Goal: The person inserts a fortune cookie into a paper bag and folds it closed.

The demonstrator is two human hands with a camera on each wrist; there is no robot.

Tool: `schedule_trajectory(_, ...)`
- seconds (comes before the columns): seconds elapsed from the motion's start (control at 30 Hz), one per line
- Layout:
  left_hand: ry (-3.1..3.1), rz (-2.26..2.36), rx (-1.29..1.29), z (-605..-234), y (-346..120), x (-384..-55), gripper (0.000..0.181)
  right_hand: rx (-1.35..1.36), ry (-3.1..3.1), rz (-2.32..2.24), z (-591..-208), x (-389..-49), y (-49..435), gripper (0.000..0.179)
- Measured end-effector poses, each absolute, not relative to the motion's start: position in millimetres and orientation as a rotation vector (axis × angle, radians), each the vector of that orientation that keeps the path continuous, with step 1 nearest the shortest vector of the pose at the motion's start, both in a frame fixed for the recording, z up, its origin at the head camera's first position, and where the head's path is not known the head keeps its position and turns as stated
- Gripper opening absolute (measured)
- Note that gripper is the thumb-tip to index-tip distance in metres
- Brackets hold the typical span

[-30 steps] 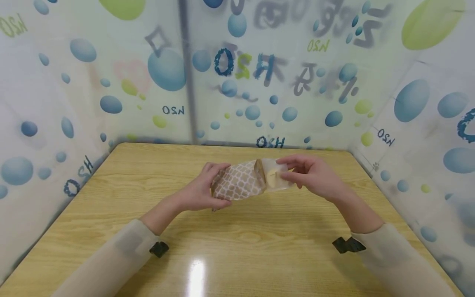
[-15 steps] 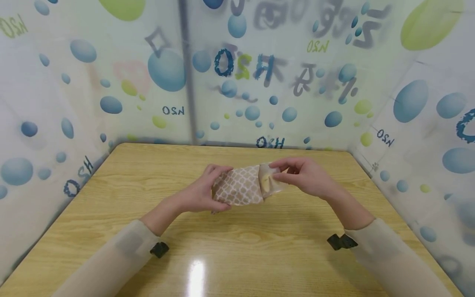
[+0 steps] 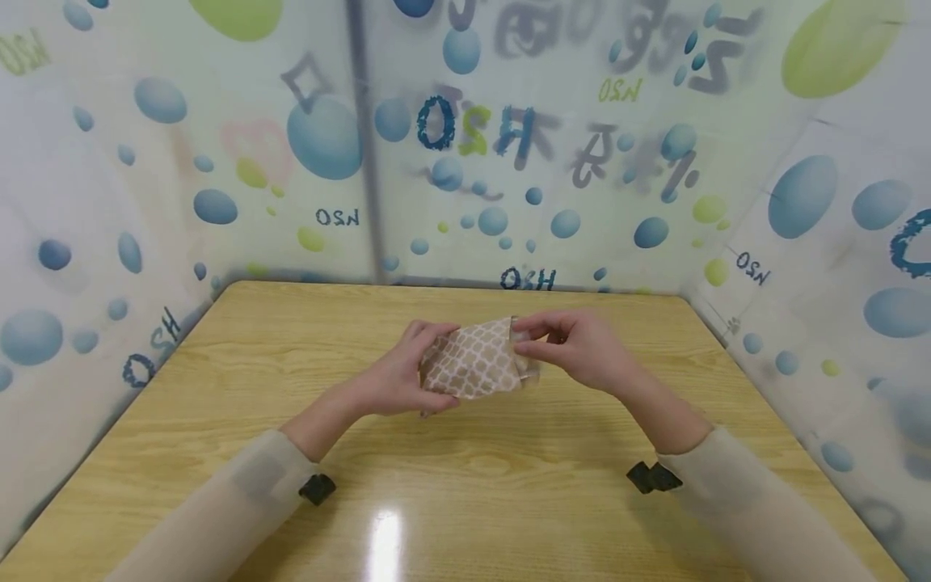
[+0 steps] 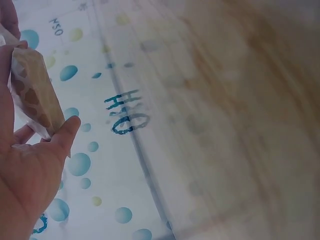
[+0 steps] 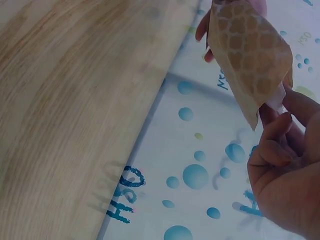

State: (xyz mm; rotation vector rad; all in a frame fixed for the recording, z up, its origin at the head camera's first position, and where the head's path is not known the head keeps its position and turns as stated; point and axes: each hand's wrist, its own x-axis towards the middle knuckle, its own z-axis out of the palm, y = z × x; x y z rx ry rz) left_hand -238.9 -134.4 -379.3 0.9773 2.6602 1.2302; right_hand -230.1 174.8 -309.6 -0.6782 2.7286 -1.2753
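A brown paper bag (image 3: 471, 360) with a white lattice pattern lies on its side in the air over the table, its mouth toward the right. My left hand (image 3: 396, 375) grips its closed end, thumb below and fingers above, as the left wrist view also shows of the bag (image 4: 37, 95). At the mouth, my right hand (image 3: 582, 347) pinches a clear packet (image 3: 531, 373), most of which is inside the bag. Only a short end of the packet (image 5: 276, 98) shows in the right wrist view, between the fingertips. Its pale yellow contents are mostly hidden now.
The light wood table (image 3: 465, 485) spreads below both hands. Around it hang pale curtains (image 3: 582, 267) printed with blue and green drops, close behind the table's far edge. A dark device (image 3: 318, 488) sits at the left wrist, another (image 3: 655, 477) at the right.
My right hand has moved left with the clear packet, which has gone from mostly outside to mostly inside the bag. The left hand keeps its grip and has hardly moved.
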Motion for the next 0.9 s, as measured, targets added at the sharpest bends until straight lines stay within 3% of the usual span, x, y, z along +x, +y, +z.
schedule_trajectory(0.37,2.651,1.277,0.939,-378.6,-138.6,-237.9,0.099,-0.687,2.775,-1.372,-310.9,-229.5,191.0,0.041)
schedule_trajectory(0.9,2.652,1.322,0.950,-380.1,-138.7,-240.2,0.100,-0.755,2.777,-1.347,-321.2,-235.3,191.3,0.040)
